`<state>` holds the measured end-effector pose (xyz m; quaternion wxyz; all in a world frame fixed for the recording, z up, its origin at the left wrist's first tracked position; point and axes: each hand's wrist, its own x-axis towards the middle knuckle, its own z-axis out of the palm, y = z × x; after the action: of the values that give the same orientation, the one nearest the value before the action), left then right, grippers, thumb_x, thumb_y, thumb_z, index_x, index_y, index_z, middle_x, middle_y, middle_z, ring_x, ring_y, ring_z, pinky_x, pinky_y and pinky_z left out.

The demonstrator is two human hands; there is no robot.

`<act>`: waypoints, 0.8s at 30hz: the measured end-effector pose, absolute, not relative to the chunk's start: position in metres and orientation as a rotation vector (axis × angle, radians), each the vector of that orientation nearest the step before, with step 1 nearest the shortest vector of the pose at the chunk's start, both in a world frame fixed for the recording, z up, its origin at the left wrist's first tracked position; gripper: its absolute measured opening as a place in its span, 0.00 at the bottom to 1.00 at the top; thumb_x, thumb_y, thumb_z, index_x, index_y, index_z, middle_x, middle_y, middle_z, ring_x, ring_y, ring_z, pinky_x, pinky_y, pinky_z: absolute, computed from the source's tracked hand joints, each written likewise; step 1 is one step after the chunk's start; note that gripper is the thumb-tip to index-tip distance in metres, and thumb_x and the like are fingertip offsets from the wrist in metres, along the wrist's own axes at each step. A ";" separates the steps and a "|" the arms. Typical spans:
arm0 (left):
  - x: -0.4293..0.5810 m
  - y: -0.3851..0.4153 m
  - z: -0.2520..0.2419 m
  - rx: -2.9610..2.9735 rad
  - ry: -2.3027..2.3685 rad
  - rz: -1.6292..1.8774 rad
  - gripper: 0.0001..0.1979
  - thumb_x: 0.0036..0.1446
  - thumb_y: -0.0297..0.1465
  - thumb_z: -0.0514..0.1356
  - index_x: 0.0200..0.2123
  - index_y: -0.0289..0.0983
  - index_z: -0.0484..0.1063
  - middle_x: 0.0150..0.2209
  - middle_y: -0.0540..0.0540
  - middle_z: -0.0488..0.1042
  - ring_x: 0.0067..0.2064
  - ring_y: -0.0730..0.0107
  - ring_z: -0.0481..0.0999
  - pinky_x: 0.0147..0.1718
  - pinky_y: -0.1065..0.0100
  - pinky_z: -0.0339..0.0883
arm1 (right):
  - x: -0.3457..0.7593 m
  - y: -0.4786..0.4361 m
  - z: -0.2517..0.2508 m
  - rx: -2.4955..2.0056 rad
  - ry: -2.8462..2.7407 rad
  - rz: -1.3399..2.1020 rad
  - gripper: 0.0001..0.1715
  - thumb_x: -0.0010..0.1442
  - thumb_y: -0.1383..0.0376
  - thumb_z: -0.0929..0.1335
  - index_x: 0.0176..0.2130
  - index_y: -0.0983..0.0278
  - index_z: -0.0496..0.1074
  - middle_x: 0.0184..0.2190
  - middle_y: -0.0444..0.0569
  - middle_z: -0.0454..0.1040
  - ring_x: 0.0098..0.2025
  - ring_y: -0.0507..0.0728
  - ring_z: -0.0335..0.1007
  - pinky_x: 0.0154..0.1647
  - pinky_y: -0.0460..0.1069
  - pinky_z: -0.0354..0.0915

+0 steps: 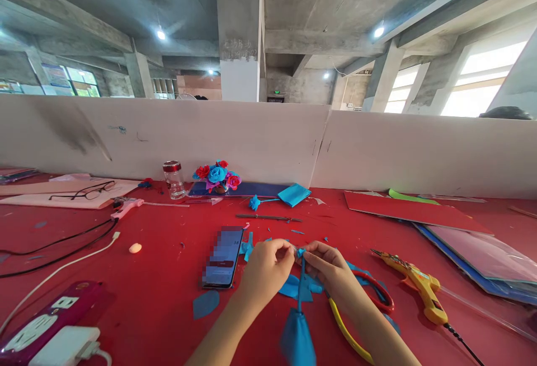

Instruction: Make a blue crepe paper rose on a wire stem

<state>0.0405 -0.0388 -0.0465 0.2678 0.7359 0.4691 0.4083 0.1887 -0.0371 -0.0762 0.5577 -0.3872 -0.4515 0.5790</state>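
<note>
Between the fingertips of both hands is the small bud end of a blue paper flower [300,287], its thin stem hanging down to a wider blue piece at the bottom. My left hand [273,261] pinches the bud from the left. From the right, my right hand [326,265] pinches it with thumb and forefinger. Under the hands lie cut blue paper scraps [290,287]. Scissors with red and yellow handles [388,299] lie partly hidden beneath my right forearm. A phone [222,259] rests left of my left hand.
A yellow glue gun [428,293] lies at the right, near stacked coloured sheets [482,254]. Behind stand a paper flower arrangement [217,174] and a glass jar [173,181]. A blue flower [254,203] lies mid-table. Power strip [46,321] and cables occupy the left.
</note>
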 end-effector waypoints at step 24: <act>0.040 -0.043 -0.047 2.159 1.139 1.226 0.11 0.53 0.33 0.54 0.39 0.38 0.70 0.37 0.46 0.75 0.38 0.67 0.72 0.38 0.69 0.65 | 0.191 -0.041 -0.068 -0.911 -1.034 1.383 0.15 0.38 0.59 0.74 0.22 0.65 0.68 0.14 0.40 0.65 0.16 0.47 0.58 0.18 0.43 0.53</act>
<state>0.0403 -0.0429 -0.0469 0.2035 0.7739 0.4083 0.4393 0.1907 -0.0408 -0.0677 0.5601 -0.3863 -0.4388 0.5869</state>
